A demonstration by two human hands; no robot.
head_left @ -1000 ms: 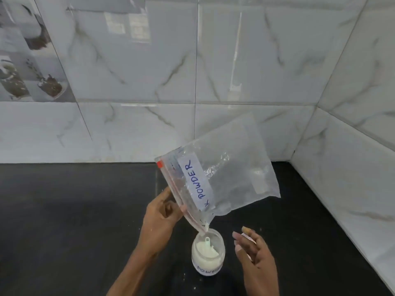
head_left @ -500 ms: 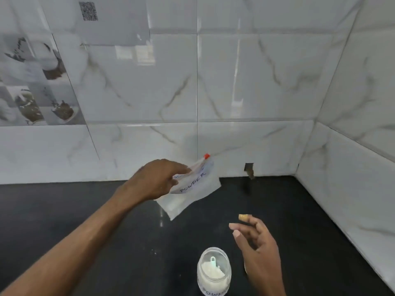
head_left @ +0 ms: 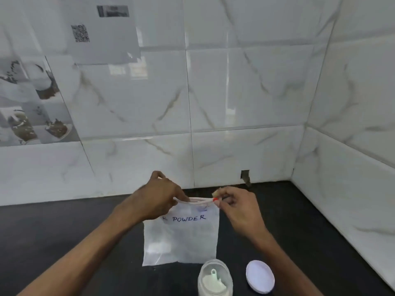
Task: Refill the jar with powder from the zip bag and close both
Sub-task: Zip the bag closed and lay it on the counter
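Two hands pinch shut the top of a powder bag behind an open jar.

Nearest, a clear round plastic jar stands lidless, holding white powder and a small pale scoop. Its flat round white lid lies just to its right on the glossy black countertop. Behind the jar hangs a soft, clear plastic zip bag with a white label reading POWDER. The left hand pinches the zip strip at its left end, fingers curled onto it. The right hand pinches the right end by the red tab. Beyond rises a white marble-veined tile wall, with a grey sheet bearing a QR code high on it.
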